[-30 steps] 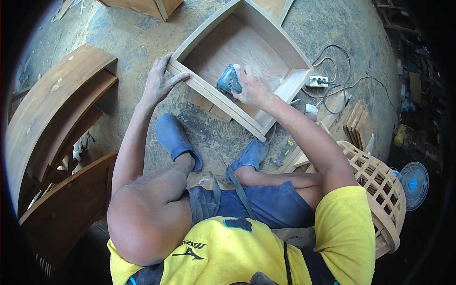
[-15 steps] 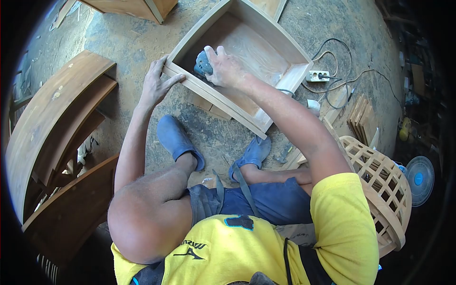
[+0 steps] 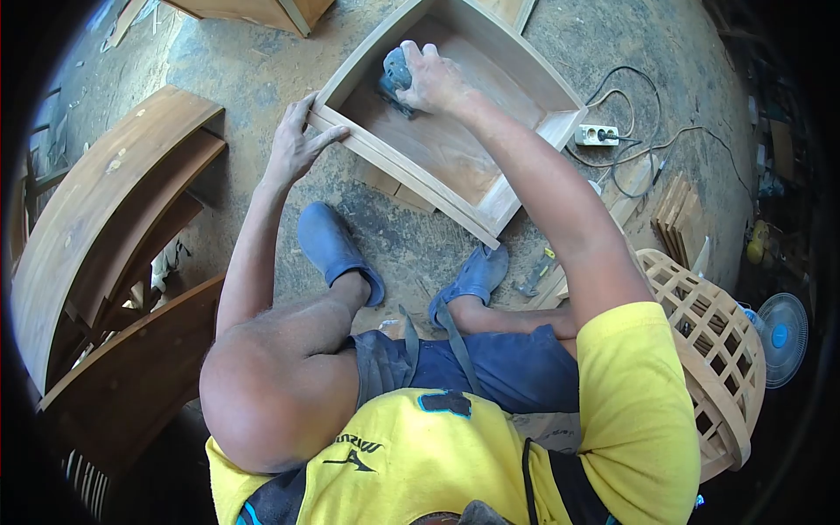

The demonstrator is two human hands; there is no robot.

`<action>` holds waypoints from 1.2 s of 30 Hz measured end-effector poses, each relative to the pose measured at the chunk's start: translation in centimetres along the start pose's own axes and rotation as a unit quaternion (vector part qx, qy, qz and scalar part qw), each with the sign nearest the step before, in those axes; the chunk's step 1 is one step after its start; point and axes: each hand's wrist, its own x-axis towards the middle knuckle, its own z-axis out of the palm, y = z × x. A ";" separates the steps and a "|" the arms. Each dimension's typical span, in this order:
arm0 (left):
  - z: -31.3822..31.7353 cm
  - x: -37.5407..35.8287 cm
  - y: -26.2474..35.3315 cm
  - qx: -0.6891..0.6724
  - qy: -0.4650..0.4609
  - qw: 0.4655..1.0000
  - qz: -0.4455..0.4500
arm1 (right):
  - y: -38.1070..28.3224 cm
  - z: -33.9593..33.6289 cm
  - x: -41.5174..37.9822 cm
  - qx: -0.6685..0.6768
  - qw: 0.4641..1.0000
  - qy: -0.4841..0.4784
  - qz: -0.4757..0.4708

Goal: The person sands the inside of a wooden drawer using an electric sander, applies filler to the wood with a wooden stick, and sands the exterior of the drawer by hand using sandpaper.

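Nearest, along the bottom of the frame, is my yellow shirt (image 3: 394,455); blue clogs (image 3: 337,249) come next, mid-frame. Beyond them my left hand (image 3: 300,144) rests spread on the left corner of a wooden box (image 3: 411,168), upper centre. Inside it, my right hand (image 3: 437,83) grips a blue sander (image 3: 396,70). Farthest, a wooden piece (image 3: 254,10) meets the top edge.

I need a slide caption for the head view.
Right hand holds a blue tool inside an open wooden box; left hand grips its corner.
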 end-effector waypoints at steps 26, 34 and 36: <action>-0.3 0.1 0.1 -0.012 -0.003 1.000 -0.012 | 2.3 -1.2 1.3 -0.038 0.999 0.027 -0.010; 0.0 0.0 0.1 -0.016 -0.006 1.000 -0.012 | 4.0 0.8 -9.5 -0.012 0.997 -0.043 -0.070; 0.2 0.1 -0.2 -0.013 0.007 1.000 0.000 | 4.6 0.7 -11.8 -0.022 0.994 -0.060 -0.090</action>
